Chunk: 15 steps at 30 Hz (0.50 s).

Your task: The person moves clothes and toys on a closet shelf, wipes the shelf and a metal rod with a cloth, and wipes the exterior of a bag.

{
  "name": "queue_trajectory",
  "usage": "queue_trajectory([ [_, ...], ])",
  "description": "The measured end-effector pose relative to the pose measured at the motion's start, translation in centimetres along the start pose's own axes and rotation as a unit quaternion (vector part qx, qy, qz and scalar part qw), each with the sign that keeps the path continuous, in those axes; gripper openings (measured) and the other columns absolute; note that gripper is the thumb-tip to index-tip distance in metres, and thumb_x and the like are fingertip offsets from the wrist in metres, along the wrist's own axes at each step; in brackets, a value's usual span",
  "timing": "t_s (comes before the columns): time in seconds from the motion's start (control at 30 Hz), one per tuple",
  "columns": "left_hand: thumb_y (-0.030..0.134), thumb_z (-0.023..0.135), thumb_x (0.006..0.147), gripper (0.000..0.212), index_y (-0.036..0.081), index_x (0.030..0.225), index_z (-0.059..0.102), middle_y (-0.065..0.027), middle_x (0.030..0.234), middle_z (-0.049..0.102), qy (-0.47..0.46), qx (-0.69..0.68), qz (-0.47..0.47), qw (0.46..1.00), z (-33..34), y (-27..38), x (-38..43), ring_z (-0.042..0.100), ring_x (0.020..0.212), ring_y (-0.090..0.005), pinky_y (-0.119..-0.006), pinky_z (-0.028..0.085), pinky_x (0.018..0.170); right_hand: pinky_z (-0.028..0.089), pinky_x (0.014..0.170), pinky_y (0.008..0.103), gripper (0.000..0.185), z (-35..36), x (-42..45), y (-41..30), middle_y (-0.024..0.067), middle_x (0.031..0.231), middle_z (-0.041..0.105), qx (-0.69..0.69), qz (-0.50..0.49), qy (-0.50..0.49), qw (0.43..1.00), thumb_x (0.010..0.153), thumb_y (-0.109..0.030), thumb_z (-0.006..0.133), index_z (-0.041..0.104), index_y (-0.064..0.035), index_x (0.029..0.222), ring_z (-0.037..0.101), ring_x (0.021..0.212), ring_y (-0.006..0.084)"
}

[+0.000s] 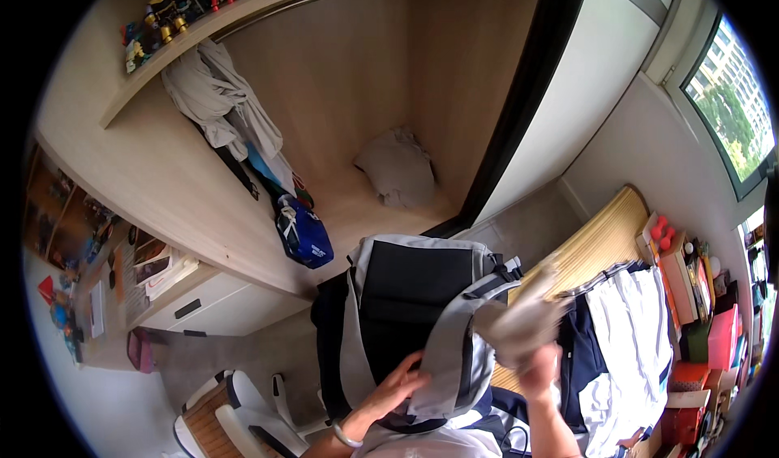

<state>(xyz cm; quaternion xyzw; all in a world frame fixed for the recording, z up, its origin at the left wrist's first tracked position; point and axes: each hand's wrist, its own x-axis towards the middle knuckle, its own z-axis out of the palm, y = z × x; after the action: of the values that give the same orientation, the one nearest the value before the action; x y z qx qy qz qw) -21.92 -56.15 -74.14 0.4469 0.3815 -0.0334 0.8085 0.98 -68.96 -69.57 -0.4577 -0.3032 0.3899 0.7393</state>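
A grey and black backpack [420, 287] stands in front of my torso, its black panel facing up towards me. My left hand [398, 385] lies against its lower part, fingers apart, the tips touching the wide grey strap or panel on the right. Beside the bag's right edge, my right hand [538, 370] is shut on a beige soft item [520, 324]. Motion blur hides what that item is; it looks like cloth. A buckle with webbing [508, 269] sits at the bag's upper right corner.
Ahead is an open wardrobe with hanging clothes [225, 99], a blue bag [304, 233] and a grey cushion-like bundle [398, 169]. White and navy clothes [627, 336] lie on a bamboo mat [608, 233] at right. A chair [237, 409] stands lower left. Figurines [167, 11] line the shelf.
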Motion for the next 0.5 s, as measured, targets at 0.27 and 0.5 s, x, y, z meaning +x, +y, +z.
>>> queue_trajectory([
  [0.27,0.037,0.076,0.079,0.057,-0.005,0.114,0.060,-0.0132,0.091,0.068,-0.047,0.334,0.013,0.941,-1.9,-4.4,1.1,0.064,0.079,-0.0192,-0.032,0.052,0.073,0.049,0.094,0.0420,0.045,0.8,-1.6,9.6,0.0060,0.142,0.052,-0.380,0.034,-0.468,0.797,0.102,-0.035,0.040,0.047,-0.0168,0.143,0.059,0.117,0.0280],
  [0.5,0.036,0.071,0.087,0.052,-0.006,0.111,0.054,-0.0241,0.079,0.065,0.007,0.310,0.065,0.949,0.3,-4.6,0.6,0.066,0.070,-0.0307,-0.037,0.049,0.064,0.031,0.108,0.0482,0.038,-4.6,6.1,12.4,0.0110,0.128,0.061,-0.686,-0.050,-0.186,0.702,0.098,-0.027,0.047,0.055,-0.0120,0.133,0.054,0.121,0.0295],
])
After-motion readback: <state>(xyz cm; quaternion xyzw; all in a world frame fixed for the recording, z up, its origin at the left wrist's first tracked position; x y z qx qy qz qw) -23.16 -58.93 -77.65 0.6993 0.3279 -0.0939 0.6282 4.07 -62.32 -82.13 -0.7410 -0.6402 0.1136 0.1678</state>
